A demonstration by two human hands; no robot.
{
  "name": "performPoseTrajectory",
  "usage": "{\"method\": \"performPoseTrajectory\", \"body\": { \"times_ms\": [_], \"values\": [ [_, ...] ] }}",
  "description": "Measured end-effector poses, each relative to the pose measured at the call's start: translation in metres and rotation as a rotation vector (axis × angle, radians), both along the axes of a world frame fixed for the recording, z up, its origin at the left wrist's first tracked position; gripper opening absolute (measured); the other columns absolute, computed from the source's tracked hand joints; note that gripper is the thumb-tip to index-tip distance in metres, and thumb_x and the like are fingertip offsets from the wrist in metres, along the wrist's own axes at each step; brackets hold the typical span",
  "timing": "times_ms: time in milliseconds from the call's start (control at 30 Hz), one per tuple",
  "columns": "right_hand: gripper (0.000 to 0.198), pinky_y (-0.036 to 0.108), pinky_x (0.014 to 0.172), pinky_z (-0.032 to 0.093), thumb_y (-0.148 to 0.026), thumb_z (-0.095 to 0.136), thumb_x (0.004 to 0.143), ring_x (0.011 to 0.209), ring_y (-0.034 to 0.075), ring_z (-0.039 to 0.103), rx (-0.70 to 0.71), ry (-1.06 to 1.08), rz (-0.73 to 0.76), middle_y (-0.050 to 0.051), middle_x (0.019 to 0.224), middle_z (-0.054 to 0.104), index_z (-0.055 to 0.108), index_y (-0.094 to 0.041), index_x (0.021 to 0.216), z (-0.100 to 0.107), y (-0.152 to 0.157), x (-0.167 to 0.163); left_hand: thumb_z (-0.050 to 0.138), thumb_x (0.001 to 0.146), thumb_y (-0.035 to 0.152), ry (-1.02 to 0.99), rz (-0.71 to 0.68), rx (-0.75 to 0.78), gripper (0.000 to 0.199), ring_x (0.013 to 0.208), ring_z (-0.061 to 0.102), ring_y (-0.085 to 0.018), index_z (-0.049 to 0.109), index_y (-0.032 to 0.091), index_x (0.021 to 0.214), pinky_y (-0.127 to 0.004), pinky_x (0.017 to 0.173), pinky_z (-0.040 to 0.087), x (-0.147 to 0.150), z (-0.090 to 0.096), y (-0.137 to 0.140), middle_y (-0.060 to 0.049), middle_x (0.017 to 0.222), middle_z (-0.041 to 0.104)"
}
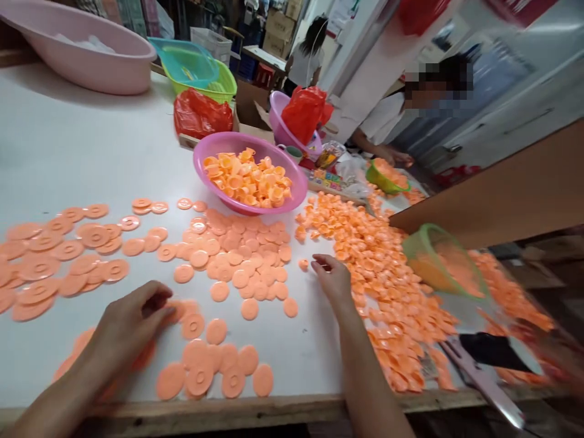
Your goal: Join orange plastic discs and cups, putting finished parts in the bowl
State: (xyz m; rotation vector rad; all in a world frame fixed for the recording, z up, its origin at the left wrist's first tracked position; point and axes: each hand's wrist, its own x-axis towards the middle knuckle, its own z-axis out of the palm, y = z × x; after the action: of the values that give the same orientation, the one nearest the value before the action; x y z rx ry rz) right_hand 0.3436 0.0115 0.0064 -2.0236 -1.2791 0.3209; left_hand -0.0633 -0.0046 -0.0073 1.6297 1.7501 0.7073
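we look across a white tabletop point(123, 164) with a bare wooden front edge point(255, 406), in a crowded workroom; beyond its far right part a person in a white top point(381, 118) works near a green bowl point(385, 182); flat orange discs point(246, 258) lie in loose overlapping groups at left and centre, and a dense spread of small orange cup-like pieces point(374, 267) covers the right; more of these fill a pink basin point(201, 161) behind the discs; our left hand point(130, 316) is over the near left discs, its fingers bent and thumb at a blurred disc point(182, 309), though we cannot tell whether they pinch it; our right hand point(335, 281) has fingers loosely curled and slightly apart, just beside a single orange piece point(303, 264).
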Motion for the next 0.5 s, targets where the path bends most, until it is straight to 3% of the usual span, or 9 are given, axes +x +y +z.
{"method": "performPoseTrajectory", "body": {
  "times_ms": [67,133,233,333,400,500],
  "values": [
    [0.039,0.037,0.072,0.052,-0.04,0.066,0.067,0.063,0.017,0.06,-0.042,-0.028,0.013,0.008,0.091,0.07,0.074,-0.017,0.097,-0.01,0.002,0.005,0.068,0.075,0.048,-0.044,0.052,-0.01,0.025,0.067,0.065,-0.017,0.07,0.026,0.086,-0.025,0.059,0.048,-0.002,0.009,0.002,0.002,0.075,0.071],
    [0.037,0.038,0.076,0.051,-0.038,0.068,0.064,0.063,0.017,0.06,-0.076,-0.076,0.047,0.007,0.091,0.067,0.075,-0.018,0.095,-0.018,0.009,0.005,0.064,0.08,0.043,-0.039,0.063,0.108,0.02,0.074,0.065,-0.016,0.071,0.025,0.084,-0.025,0.064,0.048,-0.01,0.014,0.003,0.0,0.082,0.071],
    [0.028,0.04,0.076,0.051,-0.034,0.072,0.061,0.068,0.02,0.06,-0.091,0.005,0.034,0.004,0.076,0.064,0.072,-0.019,0.085,-0.022,0.013,-0.001,0.059,0.084,0.032,0.109,-0.111,0.24,0.016,0.081,0.062,-0.017,0.072,0.024,0.078,-0.028,0.07,0.047,-0.024,0.011,-0.001,-0.002,0.085,0.069],
    [0.038,0.036,0.066,0.053,-0.037,0.078,0.06,0.063,0.019,0.059,-0.068,0.394,-0.048,0.001,0.071,0.062,0.07,-0.019,0.092,-0.012,0.004,-0.014,0.058,0.087,0.026,0.284,-0.317,0.242,0.017,0.083,0.059,-0.019,0.073,0.024,0.08,-0.032,0.075,0.043,-0.025,0.002,-0.007,-0.003,0.087,0.069],
    [0.044,0.031,0.061,0.053,-0.038,0.08,0.061,0.061,0.015,0.059,-0.043,0.722,-0.063,0.001,0.076,0.064,0.069,-0.02,0.099,-0.001,-0.004,-0.024,0.056,0.088,0.02,0.348,-0.423,0.278,0.018,0.088,0.057,-0.021,0.073,0.026,0.092,-0.034,0.075,0.038,-0.014,-0.002,-0.008,-0.004,0.093,0.069],
    [0.038,0.023,0.057,0.052,-0.036,0.081,0.062,0.065,0.012,0.06,-0.043,1.101,-0.039,0.002,0.085,0.066,0.07,-0.022,0.095,0.011,-0.016,-0.042,0.056,0.088,0.013,0.394,-0.57,0.322,0.028,0.094,0.055,-0.022,0.069,0.03,0.106,-0.035,0.075,0.032,0.006,-0.001,-0.004,-0.005,0.099,0.067]
  ]
}}
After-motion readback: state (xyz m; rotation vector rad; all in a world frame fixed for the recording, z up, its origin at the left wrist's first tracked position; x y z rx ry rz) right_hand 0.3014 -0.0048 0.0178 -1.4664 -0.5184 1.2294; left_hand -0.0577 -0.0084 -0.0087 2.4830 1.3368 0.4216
